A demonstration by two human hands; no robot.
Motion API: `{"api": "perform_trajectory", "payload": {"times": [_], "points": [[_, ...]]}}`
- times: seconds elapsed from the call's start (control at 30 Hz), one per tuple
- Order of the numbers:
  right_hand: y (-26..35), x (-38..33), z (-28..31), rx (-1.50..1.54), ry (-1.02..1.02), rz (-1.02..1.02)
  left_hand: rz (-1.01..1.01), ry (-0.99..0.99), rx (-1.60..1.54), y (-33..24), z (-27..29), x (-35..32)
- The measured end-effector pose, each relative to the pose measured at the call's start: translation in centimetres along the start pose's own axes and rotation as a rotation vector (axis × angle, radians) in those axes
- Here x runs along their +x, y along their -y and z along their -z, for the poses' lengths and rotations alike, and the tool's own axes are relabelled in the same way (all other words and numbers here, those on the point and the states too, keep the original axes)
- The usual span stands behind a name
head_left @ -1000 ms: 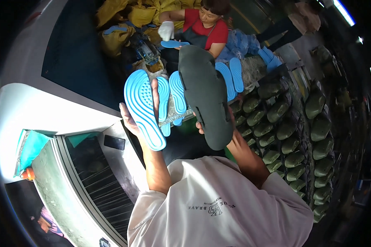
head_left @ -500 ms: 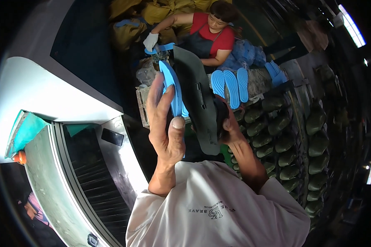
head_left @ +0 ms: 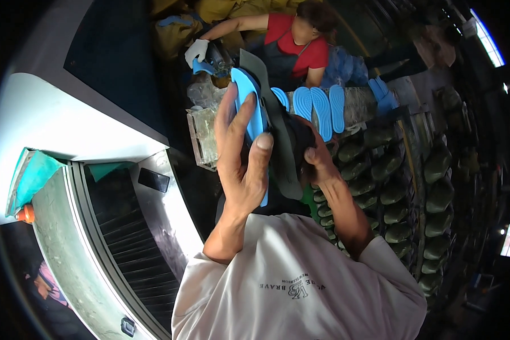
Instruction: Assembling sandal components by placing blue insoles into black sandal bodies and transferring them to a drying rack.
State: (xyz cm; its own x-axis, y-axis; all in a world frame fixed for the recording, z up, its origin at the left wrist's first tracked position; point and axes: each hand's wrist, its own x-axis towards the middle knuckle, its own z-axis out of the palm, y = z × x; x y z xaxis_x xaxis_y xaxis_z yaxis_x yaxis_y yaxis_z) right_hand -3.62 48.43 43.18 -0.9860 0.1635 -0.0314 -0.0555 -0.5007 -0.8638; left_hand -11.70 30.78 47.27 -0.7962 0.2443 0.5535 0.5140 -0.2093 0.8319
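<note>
My left hand (head_left: 242,153) grips a light blue shoe sole (head_left: 249,96), fingers along its outer side and thumb at its near edge. My right hand (head_left: 322,158) holds a dark grey, sole-shaped piece (head_left: 280,133) upright, its thumb at a black part on the right side; most of those fingers are hidden behind it. The blue sole stands on edge just left of the dark piece, close along its face. Whether the two touch cannot be told.
Several blue soles (head_left: 321,110) lie on a worn bench across from me. A co-worker in red (head_left: 309,48) sits behind it, a white-gloved hand (head_left: 196,51) on another blue sole. Rows of dark rounded shoe shapes (head_left: 399,192) stand at right. A slatted conveyor (head_left: 133,232) and phone (head_left: 153,180) are at left.
My left hand and the blue sole have moved right, nearer the dark piece, which has turned more edge-on. The co-worker's gloved hand has shifted left with its sole.
</note>
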Motion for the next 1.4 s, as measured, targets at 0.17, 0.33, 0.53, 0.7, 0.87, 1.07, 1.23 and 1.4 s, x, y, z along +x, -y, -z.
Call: {"api": "perform_trajectory", "payload": {"times": [0.17,0.33,0.53,0.7,0.87,1.07,1.23,1.4], "points": [[-0.7,0.9,0.8,0.050,-0.066,-0.046,0.030,-0.005,0.006,1.4,-2.5,1.6],[0.3,0.9,0.5,0.214,-0.139,-0.082,0.068,0.142,-0.231,5.5,-2.8,2.5],[0.2,1.5,3.1,0.594,-0.149,-0.096,0.043,0.591,-0.078,4.0,-0.9,0.4],[-0.7,1.8,3.7,0.805,-0.107,-0.117,-0.014,0.532,-0.024,3.4,-1.3,-2.2],[-2.3,2.1,3.6,0.749,-0.198,-0.171,-0.162,0.368,0.171,4.1,-3.1,-4.1],[-4.2,1.1,2.7,0.736,-0.093,-0.211,-0.156,0.367,0.288,3.9,-1.2,-2.8],[-5.7,-1.2,5.1,0.650,0.138,-0.340,-0.162,0.355,0.403,2.7,0.2,-3.7],[-5.9,-2.0,5.5,0.207,0.071,-0.369,0.028,0.186,0.333,3.4,3.6,-3.5]]}}
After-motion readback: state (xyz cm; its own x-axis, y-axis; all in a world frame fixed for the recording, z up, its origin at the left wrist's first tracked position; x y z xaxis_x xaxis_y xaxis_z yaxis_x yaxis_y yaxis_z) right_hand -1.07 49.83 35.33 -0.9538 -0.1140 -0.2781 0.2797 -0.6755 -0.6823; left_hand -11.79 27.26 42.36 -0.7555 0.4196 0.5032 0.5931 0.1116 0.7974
